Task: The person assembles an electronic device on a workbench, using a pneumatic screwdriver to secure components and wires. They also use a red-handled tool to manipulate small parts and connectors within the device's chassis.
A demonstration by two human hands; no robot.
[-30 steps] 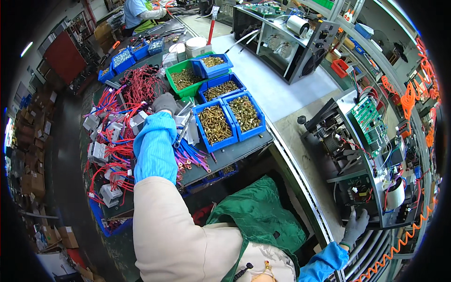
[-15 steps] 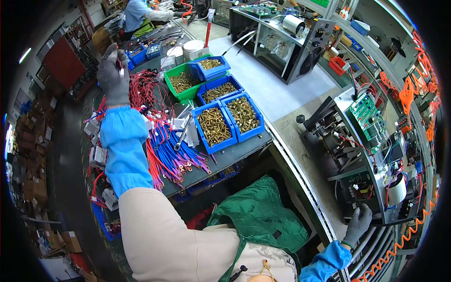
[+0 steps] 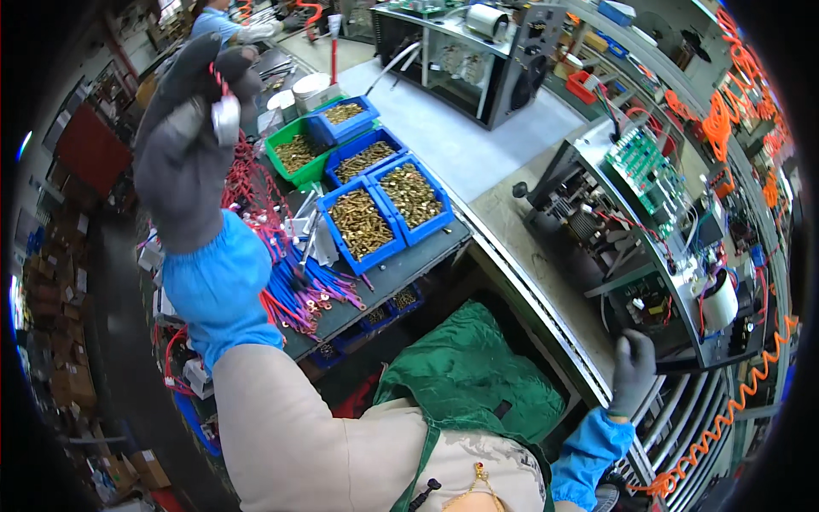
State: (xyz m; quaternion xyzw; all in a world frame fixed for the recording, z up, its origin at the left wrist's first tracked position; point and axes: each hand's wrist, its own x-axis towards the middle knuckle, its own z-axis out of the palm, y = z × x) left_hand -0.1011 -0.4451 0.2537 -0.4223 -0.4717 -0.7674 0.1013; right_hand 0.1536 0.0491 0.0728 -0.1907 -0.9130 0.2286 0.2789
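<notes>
My left hand (image 3: 181, 158), in a dark grey glove, is raised close to the camera at the upper left. Its fingers and thumb pinch a short red-and-white wire with a white connector (image 3: 226, 121). Below it on the bench lie a tangle of red wires (image 3: 246, 179) and a bundle of blue and red cables (image 3: 316, 286) with ring terminals. My right hand (image 3: 633, 374), also gloved, hangs at the lower right with nothing visible in it, fingers loosely extended. It is beside the opened machine chassis (image 3: 674, 294), which carries a green circuit board (image 3: 644, 171).
Blue bins (image 3: 358, 229) of brass-coloured screws and a green bin (image 3: 286, 166) stand on the dark bench. A metal rail (image 3: 529, 294) runs between bench and chassis. Another machine (image 3: 465, 64) stands at the back. Orange coiled hoses (image 3: 725, 401) hang at right. A co-worker (image 3: 213, 24) is far left.
My left hand has come up much nearer the camera with the wire. My right hand has drawn back from the chassis edge, moving left and up. The whole view has shifted slightly.
</notes>
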